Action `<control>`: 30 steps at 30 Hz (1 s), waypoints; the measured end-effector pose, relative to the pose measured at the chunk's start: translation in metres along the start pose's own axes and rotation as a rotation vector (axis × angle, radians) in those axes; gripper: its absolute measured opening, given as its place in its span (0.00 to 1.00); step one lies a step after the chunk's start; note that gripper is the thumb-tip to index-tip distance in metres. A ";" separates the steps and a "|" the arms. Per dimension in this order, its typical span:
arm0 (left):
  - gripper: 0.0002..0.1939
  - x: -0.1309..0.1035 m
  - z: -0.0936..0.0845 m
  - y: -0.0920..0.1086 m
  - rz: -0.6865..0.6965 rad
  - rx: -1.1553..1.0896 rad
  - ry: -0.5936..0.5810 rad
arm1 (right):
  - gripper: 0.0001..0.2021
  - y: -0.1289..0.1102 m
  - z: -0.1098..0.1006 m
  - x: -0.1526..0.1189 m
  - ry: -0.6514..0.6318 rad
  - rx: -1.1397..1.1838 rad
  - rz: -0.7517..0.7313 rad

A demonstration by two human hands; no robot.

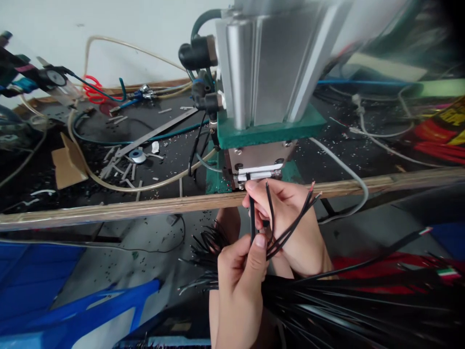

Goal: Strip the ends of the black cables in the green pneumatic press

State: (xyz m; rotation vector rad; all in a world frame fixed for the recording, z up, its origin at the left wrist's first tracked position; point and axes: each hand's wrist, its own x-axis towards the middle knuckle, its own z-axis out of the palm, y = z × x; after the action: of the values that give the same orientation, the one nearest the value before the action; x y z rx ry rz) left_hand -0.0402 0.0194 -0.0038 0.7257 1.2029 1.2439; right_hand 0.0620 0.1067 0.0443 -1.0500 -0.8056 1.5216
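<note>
My left hand (241, 286) pinches a black cable (252, 213) between thumb and fingers, below the bench edge. Higher up, my right hand (290, 218) has its thumb and fingertips closed on the same cable, whose upper end reaches the slot at the foot of a pneumatic press (271, 72). A white strip (258, 175) lies across that slot. Several thinner black wires (290, 230) with bare tips fan out across my right hand. A large bundle of black cables (327, 300) lies across my lap, partly behind my left hand.
The wooden bench edge (109, 211) runs across the view. On the bench lie an air hose (119, 188), a metal ruler-like strip (156, 131), a white tape roll (137, 155), a cardboard piece (67, 162) and many scraps. Red cables (441, 138) sit at right, a blue stool (119, 300) below left.
</note>
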 end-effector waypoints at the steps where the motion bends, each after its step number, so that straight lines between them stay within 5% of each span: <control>1: 0.23 0.000 0.000 0.000 0.000 -0.017 -0.010 | 0.20 0.000 0.001 0.000 0.007 0.009 -0.001; 11: 0.20 0.000 -0.001 0.000 -0.012 -0.043 0.023 | 0.18 0.002 0.000 0.000 0.011 0.033 0.009; 17: 0.28 0.004 0.009 0.012 -0.042 -0.135 -0.109 | 0.19 0.002 -0.001 0.000 -0.022 0.011 0.017; 21: 0.28 0.005 0.011 0.011 -0.044 -0.177 -0.091 | 0.21 0.003 -0.003 -0.002 -0.035 -0.072 -0.014; 26: 0.28 0.002 0.007 -0.004 -0.057 -0.208 -0.107 | 0.22 0.012 -0.013 -0.005 -0.110 -0.149 -0.128; 30: 0.30 -0.003 0.004 -0.025 -0.011 -0.153 -0.018 | 0.20 0.017 -0.021 -0.004 -0.154 -0.248 -0.372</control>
State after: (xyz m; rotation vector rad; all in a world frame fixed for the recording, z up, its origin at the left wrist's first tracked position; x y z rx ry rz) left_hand -0.0286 0.0118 -0.0250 0.6157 1.0830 1.3026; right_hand 0.0752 0.0987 0.0218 -0.9037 -1.2479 1.2148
